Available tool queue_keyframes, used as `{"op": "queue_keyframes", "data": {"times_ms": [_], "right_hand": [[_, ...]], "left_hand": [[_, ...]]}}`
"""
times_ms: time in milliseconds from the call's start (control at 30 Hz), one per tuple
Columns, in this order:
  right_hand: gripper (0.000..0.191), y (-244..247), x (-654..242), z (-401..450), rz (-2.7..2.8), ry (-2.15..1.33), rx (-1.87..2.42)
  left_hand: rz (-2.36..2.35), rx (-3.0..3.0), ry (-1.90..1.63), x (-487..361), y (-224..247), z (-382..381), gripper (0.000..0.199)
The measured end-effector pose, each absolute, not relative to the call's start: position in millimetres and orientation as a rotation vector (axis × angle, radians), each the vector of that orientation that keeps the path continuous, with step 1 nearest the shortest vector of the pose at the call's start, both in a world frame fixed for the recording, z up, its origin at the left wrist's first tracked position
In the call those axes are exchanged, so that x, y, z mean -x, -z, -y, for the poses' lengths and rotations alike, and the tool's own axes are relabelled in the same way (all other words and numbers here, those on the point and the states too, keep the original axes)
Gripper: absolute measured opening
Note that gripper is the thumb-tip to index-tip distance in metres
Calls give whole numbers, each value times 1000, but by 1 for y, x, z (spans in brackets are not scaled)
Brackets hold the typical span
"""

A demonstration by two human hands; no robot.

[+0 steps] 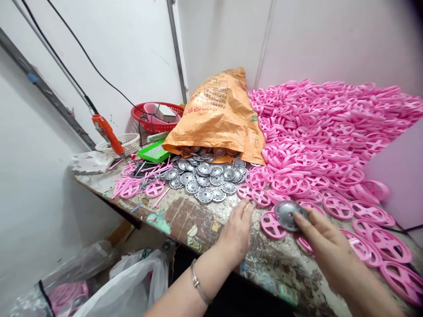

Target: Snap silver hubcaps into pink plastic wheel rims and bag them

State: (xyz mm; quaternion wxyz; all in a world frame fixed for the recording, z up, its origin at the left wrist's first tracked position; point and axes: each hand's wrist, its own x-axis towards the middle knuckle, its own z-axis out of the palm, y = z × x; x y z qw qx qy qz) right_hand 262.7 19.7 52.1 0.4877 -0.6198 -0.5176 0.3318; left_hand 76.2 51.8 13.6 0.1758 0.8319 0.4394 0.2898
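My right hand (325, 233) pinches a round grey plastic wheel cover (287, 215) by its edge, thumb across its face. The cover is held over a pink spoked wheel (273, 224) and partly hides it. My left hand (236, 229), with a bracelet on the wrist, reaches over the table, fingers stretched out. Its fingertips are at the near edge of another pink wheel (261, 197); whether they touch it I cannot tell. Several more grey wheel covers (205, 194) lie in a heap spilling from the mouth of an orange woven sack (218, 114).
A large heap of pink wheels (317, 127) fills the right side. On the left hang an orange electric screwdriver (107, 132) and its cable, near a white basket (132, 143), green tray (155, 152) and red basket (155, 127). Plastic bags (132, 281) stand below the table edge.
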Motion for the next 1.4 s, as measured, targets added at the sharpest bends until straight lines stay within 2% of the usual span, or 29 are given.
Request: {"op": "queue_keyframes", "data": {"times_ms": [133,300,400,500,633,733,833,1067,1133,1267,1333,1400], "right_hand": [[42,-47,-255,-1,1246,-966,1576],[42,-53,-258,2,1240,-1002,1627],[43,-53,-259,1,1218,-1051,1596],[42,-51,-257,1,1201,-1035,1573],[39,-43,-253,5,1220,-1019,1552],[38,-39,-250,8,1244,-1039,1494],[37,-38,-248,10,1240,-1008,1457],[49,-41,-224,-8,1375,-1008,1405],[45,-39,-210,-14,1490,-949,1336],[38,-37,-189,-16,1646,-769,1237],[38,-41,-186,-14,1670,-827,1217],[33,-47,-185,-11,1693,-1033,1191]], "left_hand": [[-1183,-2469,-698,-112,-8,-97,54],[-1195,-2535,-595,-122,-6,-126,34],[-1255,-2542,-595,-111,-10,-128,25],[-1263,-2553,-604,-95,-12,-121,25],[-1275,-2537,-655,-86,-11,-109,44],[-1302,-2458,-754,-84,-12,-101,29],[-1330,-2304,-890,-75,-17,-91,21],[-1428,-1728,-1108,-49,-32,-37,42],[-1328,-1581,-1108,-48,-36,-20,44],[-971,-1072,-1174,-45,-40,4,36],[-890,-948,-1197,-40,-40,10,34],[-870,-928,-1197,-34,-38,14,31]]}}
